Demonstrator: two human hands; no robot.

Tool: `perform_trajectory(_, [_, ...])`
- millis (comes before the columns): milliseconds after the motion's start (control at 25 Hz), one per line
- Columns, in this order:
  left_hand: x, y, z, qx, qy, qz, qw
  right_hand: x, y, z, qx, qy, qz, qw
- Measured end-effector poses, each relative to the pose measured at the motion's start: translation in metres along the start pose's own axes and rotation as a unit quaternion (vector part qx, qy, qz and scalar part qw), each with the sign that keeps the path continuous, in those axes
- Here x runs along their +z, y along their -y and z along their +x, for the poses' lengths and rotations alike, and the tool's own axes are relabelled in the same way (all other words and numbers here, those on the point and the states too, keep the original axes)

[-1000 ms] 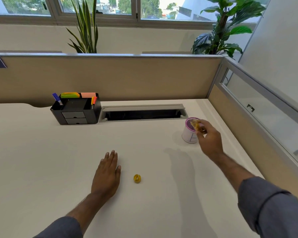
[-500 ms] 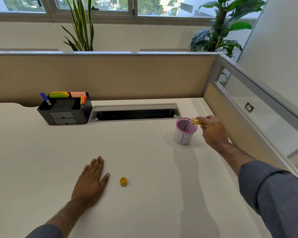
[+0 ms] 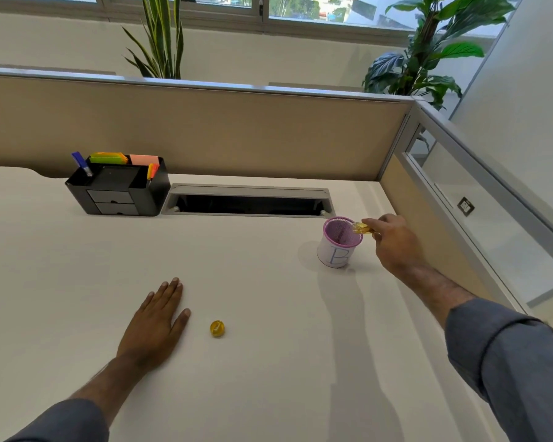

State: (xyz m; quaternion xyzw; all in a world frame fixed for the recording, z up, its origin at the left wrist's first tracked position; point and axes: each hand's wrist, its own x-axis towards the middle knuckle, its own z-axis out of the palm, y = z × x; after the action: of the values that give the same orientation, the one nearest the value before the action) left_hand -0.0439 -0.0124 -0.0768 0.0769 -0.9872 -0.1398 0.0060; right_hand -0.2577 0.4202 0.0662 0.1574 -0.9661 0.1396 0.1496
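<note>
You can read only one mark: a large blue letter "B" on the white side of the pink-rimmed mesh cup [image 3: 334, 255].

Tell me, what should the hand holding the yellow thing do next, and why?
Probably the right hand should nudge the yellow piece a little further over the cup and let go. It pinches the piece right at the cup's pink rim, not over the middle. A second yellow piece lies on the desk beside the flat left hand.
</note>
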Motion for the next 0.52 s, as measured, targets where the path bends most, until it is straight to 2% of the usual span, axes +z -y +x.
perform_trajectory(520, [0.002,0.0,0.002,0.029,-0.007,-0.01,0.999,-0.006,0.04,-0.001,0.061,-0.036,-0.02,0.997])
